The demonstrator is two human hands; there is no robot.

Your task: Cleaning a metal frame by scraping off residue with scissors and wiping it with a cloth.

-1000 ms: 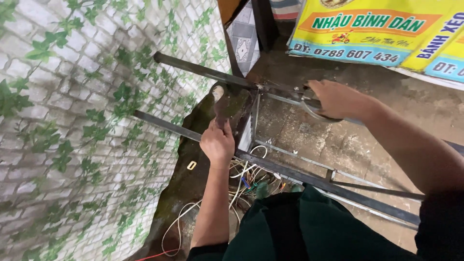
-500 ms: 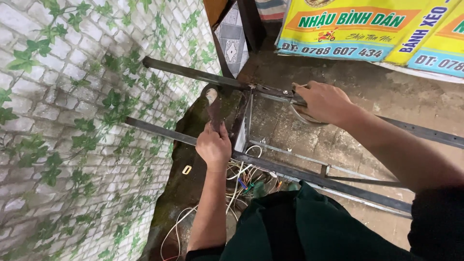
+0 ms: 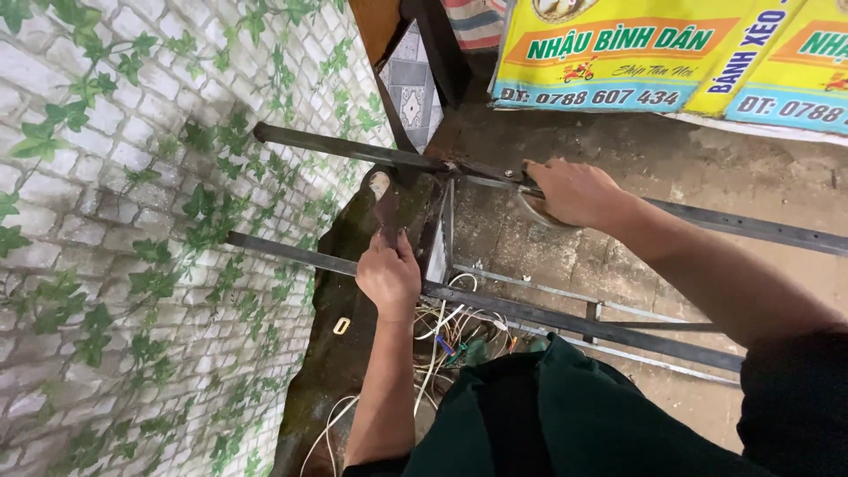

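Note:
A dark metal frame of square bars (image 3: 565,320) lies on the ground against a wall. My left hand (image 3: 389,276) is closed around a dark hammer handle; the hammer (image 3: 383,199) points up, its pale head near the frame's upper bar (image 3: 353,148). My right hand (image 3: 574,190) rests on that upper bar further right, fingers curled over it and over a round metal part beneath. A thin vertical strut (image 3: 449,221) joins the two bars between my hands.
A wall covered in brick-and-ivy patterned sheet (image 3: 132,265) fills the left. Loose white and coloured wires (image 3: 437,331) lie under the frame. Yellow printed banners (image 3: 671,53) lean at the back right. A patterned tile (image 3: 408,93) and dirty concrete floor (image 3: 671,168) lie beyond.
The view has shifted slightly. My left hand with the hammer has stayed near the strut, the head lifted a little toward the upper bar. My right hand keeps its grip.

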